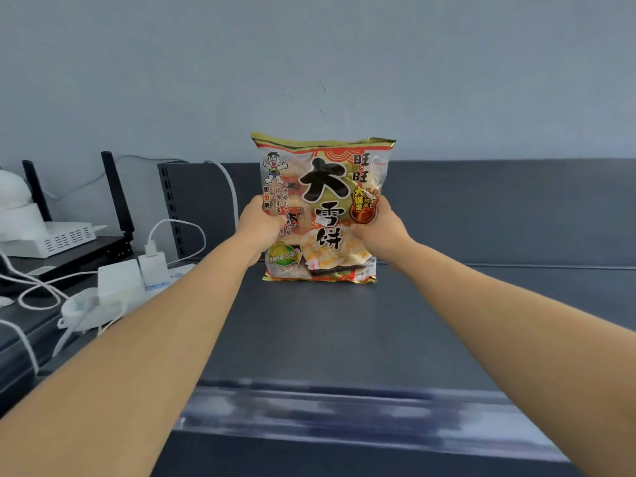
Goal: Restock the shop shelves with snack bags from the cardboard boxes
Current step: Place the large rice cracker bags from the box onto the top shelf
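A large snack bag (321,187) with gold edges, red trim and big black characters stands upright on the dark grey shelf (344,332), near its back panel. My left hand (258,228) grips the bag's left edge. My right hand (382,228) grips its right edge. Both arms reach straight out over the shelf. The bag's bottom seam touches the shelf surface. No cardboard box is in view.
Left of the shelf sit a black router (113,208) with upright antennas, a white device (51,235), a power strip with white plugs (137,273) and loose white cables. A shiny price rail (344,411) runs along the shelf's front edge. A grey wall rises behind.
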`<state>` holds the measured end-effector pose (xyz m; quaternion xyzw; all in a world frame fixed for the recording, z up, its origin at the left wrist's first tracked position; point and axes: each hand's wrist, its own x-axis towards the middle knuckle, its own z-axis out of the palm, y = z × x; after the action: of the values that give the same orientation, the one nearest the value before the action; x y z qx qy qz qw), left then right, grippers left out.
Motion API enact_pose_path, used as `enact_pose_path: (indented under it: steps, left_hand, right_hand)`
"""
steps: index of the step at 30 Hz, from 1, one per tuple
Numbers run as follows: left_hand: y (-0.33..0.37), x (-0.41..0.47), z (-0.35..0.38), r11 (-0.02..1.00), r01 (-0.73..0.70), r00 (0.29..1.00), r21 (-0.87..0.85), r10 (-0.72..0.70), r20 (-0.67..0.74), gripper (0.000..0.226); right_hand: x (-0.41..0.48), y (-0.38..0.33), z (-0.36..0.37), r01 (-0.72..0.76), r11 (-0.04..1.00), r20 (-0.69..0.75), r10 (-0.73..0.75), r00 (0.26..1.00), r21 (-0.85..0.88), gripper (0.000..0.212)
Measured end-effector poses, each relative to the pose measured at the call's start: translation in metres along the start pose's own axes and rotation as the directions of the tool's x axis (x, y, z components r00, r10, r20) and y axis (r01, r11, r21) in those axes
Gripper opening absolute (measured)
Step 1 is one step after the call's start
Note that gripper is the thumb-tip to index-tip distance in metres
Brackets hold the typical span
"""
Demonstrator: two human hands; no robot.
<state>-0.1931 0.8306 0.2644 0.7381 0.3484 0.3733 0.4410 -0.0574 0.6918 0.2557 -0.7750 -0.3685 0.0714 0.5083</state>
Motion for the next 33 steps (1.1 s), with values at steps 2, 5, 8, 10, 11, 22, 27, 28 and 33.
enact_pose_path:
  steps: [2, 5, 8, 10, 11, 22, 27, 28, 33]
  left_hand:
    - [-0.003, 0.001, 0.0, 0.999, 0.028, 0.999, 0.044, -0.029, 0.025, 0.038]
    - [-0.004, 0.0, 0.001, 0.997, 0.045, 0.997, 0.064, -0.048, 0.053, 0.037]
    - [-0.005, -0.005, 0.0, 0.995, 0.05, 0.996, 0.086, -0.056, 0.068, 0.039]
    - [-0.004, -0.01, -0.001, 0.992, 0.056, 0.995, 0.111, -0.064, 0.072, 0.04]
    - [-0.002, -0.014, -0.001, 0.99, 0.057, 0.995, 0.126, -0.066, 0.069, 0.04]
    - [0.049, -0.095, 0.042, 0.926, -0.262, 0.964, 0.274, 0.241, 0.109, 0.039]
    - [0.081, -0.169, 0.113, 0.862, -0.495, 0.832, 0.111, 0.434, 0.346, 0.027]
    - [0.086, -0.186, 0.13, 0.846, -0.529, 0.788, 0.068, 0.46, 0.408, 0.026]
    - [0.102, -0.281, 0.213, 0.813, -0.562, 0.544, -0.155, 0.504, 0.671, 0.025]
  right_hand:
    - [0.001, -0.001, 0.002, -0.035, 0.999, 0.016, 0.036, 0.999, -0.035, 0.05]
    - [-0.001, -0.003, 0.003, -0.073, 0.994, 0.043, 0.077, 0.996, -0.077, 0.051]
    - [-0.006, -0.003, 0.001, -0.093, 0.989, 0.081, 0.102, 0.992, -0.116, 0.053]
    - [-0.011, -0.003, 0.0, -0.085, 0.985, 0.099, 0.1, 0.99, -0.153, 0.054]
    - [-0.014, -0.003, -0.002, -0.076, 0.982, 0.101, 0.095, 0.99, -0.176, 0.055]
    - [-0.078, 0.004, -0.062, 0.1, 0.935, 0.073, -0.08, 0.994, -0.341, 0.044]
    - [-0.139, 0.037, -0.131, 0.062, 0.892, -0.052, -0.095, 0.994, -0.448, 0.032]
    - [-0.153, 0.047, -0.149, 0.025, 0.882, -0.087, -0.074, 0.993, -0.47, 0.031]
    - [-0.233, 0.114, -0.24, -0.243, 0.81, -0.297, 0.089, 0.951, -0.535, 0.032]
